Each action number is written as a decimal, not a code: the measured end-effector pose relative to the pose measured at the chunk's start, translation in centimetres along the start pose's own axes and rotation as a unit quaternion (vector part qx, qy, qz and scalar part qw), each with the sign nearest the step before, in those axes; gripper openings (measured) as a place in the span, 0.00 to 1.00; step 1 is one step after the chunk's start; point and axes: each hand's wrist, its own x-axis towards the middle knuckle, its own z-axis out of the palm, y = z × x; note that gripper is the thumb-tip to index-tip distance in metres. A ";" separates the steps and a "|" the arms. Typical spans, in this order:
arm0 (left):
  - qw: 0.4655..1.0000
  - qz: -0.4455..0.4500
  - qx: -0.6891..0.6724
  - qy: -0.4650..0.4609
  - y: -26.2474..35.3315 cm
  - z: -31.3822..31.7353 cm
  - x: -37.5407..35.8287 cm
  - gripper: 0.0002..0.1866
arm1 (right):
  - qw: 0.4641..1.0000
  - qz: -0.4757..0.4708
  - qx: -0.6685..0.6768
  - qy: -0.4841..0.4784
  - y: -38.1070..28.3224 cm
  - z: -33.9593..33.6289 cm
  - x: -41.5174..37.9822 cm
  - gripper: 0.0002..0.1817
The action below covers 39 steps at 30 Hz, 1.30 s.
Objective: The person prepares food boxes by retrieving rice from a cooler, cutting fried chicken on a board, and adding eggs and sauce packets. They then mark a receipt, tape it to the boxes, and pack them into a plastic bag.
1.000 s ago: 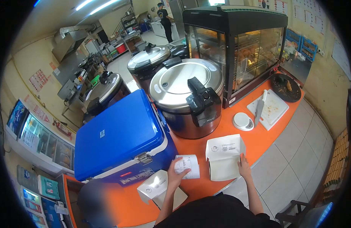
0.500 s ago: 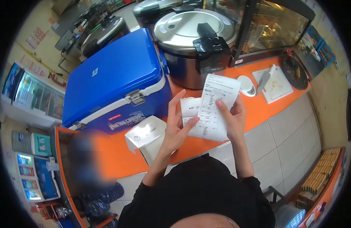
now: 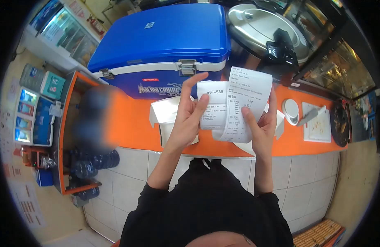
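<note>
A printed paper receipt (image 3: 251,92) is spread between both hands above the orange counter. My left hand (image 3: 189,113) pinches the end marked GF-559, thumb on the print and index finger raised. My right hand (image 3: 262,127) grips the longer part, with its thumb across the text and the fingers behind the paper. The receipt's lower end curls under. Beneath my left wrist stands a white takeaway box (image 3: 160,115). Another white box (image 3: 279,123) sits behind my right hand, mostly hidden by the hand and the paper.
A blue cooler box (image 3: 161,37) with metal latches stands at the back, beside a steel rice cooker (image 3: 260,29). To the right are a kitchen scale (image 3: 290,111), a knife (image 3: 308,116) on a white cutting board (image 3: 317,129) and a dark round pan (image 3: 340,119). A glass display case (image 3: 336,57) stands behind them.
The camera view has turned, so the counter now lies more level. The receipt's left part shows more, my left thumb has moved up on it, and a second white box has come into view.
</note>
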 end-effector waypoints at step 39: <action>0.984 0.060 0.165 0.019 7.7 -21.1 -2.3 0.17 | 0.965 -0.054 -0.143 -0.215 2.6 19.4 4.2 0.31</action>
